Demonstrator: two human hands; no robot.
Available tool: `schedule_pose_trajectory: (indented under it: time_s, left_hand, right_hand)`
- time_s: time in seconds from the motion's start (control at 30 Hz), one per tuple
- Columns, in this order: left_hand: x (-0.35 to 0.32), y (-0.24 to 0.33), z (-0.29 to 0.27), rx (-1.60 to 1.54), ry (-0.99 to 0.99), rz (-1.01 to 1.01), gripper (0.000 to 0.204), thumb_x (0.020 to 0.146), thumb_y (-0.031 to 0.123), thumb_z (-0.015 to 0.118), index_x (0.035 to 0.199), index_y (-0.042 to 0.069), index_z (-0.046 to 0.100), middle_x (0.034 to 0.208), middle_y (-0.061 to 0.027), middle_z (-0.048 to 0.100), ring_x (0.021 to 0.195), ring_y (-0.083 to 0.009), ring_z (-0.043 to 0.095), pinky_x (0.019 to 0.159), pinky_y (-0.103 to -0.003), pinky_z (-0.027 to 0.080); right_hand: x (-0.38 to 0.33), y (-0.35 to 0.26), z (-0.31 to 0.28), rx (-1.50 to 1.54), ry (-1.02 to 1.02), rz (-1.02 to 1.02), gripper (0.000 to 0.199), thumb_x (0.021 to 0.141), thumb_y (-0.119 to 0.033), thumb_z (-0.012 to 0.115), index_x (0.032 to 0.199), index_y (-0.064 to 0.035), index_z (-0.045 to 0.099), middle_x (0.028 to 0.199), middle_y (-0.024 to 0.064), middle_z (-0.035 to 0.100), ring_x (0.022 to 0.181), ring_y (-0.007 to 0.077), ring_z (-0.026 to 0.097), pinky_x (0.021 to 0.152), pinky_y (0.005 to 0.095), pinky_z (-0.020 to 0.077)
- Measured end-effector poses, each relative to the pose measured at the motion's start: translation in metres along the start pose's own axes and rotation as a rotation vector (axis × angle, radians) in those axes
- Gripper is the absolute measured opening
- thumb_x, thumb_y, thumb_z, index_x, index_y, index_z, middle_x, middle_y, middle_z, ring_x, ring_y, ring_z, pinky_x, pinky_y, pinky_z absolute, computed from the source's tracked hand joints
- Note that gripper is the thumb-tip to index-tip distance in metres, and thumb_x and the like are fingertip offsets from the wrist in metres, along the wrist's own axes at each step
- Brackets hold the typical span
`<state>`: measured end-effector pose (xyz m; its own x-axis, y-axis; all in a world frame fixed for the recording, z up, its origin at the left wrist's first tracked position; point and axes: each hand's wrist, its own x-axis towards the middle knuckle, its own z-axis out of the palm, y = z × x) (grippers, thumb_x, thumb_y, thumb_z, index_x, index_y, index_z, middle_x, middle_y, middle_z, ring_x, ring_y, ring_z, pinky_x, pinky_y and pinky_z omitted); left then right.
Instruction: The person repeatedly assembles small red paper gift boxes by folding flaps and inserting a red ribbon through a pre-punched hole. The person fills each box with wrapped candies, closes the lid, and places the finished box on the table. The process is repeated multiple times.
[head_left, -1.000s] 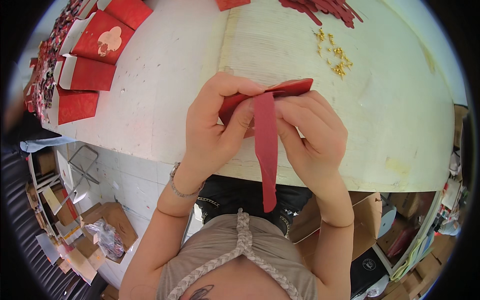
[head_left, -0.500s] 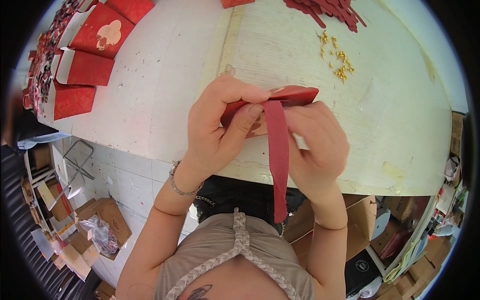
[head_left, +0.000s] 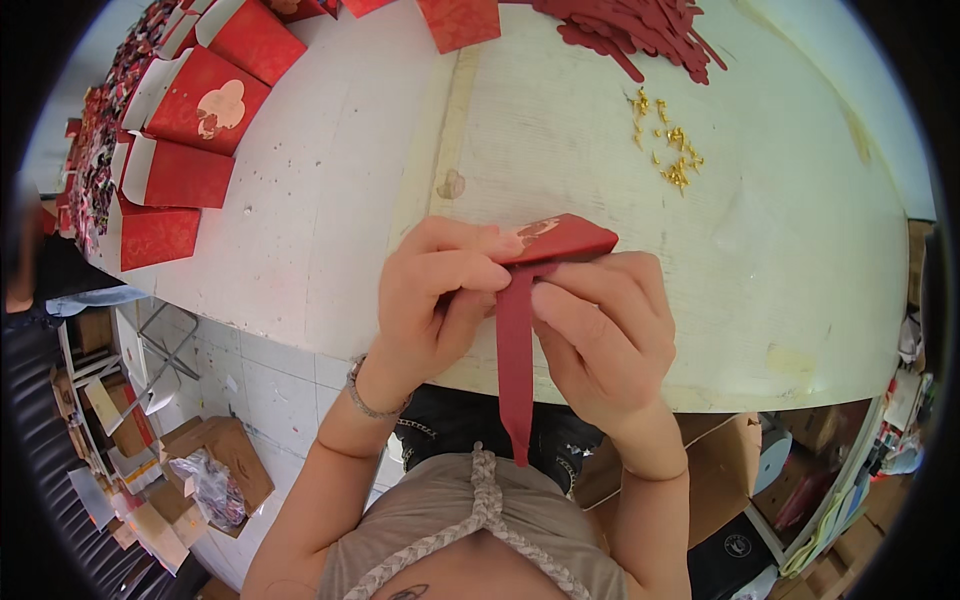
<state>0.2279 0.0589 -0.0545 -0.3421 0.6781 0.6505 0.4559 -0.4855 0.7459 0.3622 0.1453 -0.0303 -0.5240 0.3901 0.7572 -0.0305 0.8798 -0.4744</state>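
Between my hands, over the table's near edge, is a small red paper box (head_left: 575,240) with a pale printed patch, lying tilted. A long dark-red strap (head_left: 515,365) hangs from its near side toward my lap. My left hand (head_left: 435,290) is closed on the box's left end, thumb and fingers pinching beside the strap's top. My right hand (head_left: 610,325) is closed too, its bent fingertips pinching at the strap's upper end against the box. Those fingers hide where the strap meets the box.
Beyond my hands lie small gold paper fasteners (head_left: 675,150) and a pile of dark-red strap pieces (head_left: 645,35). Open red boxes (head_left: 190,170) stand in a row at the far left, another red box (head_left: 460,22) at the back. A cardboard box (head_left: 720,470) sits under the table.
Both hands and the box have come lower in the view, toward me. The box has turned to show more of its upper face. The strap's hanging end has swung left.
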Motion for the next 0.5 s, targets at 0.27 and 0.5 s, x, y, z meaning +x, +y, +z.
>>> schedule_pose_trajectory:
  time_s: [0.27, 0.5]
  left_hand:
    - [-0.002, 0.001, 0.003, 0.025, 0.085, 0.011, 0.023, 0.075, -0.007, 0.06, 0.094, 0.004, 0.056, 0.084, -0.0084, 0.064, 0.072, -0.0202, 0.061, 0.074, -0.034, 0.052]
    - [0.033, 0.04, -0.008, 0.375, 0.155, -0.079, 0.013, 0.073, -0.004, 0.065, 0.083, 0.003, 0.061, 0.077, -0.0078, 0.062, 0.064, -0.0171, 0.059, 0.062, -0.027, 0.049]
  right_hand:
    - [0.017, -0.013, -0.013, -0.026, -0.042, 0.275, 0.028, 0.056, -0.001, 0.074, 0.082, -0.0063, 0.065, 0.091, 0.0059, 0.059, 0.089, 0.0229, 0.051, 0.064, 0.0306, 0.041]
    - [0.015, 0.005, 0.0, 0.353, -0.109, 0.405, 0.02, 0.062, -0.003, 0.076, 0.076, -0.0073, 0.063, 0.067, 0.0016, 0.06, 0.062, 0.0189, 0.054, 0.06, 0.0286, 0.0425]
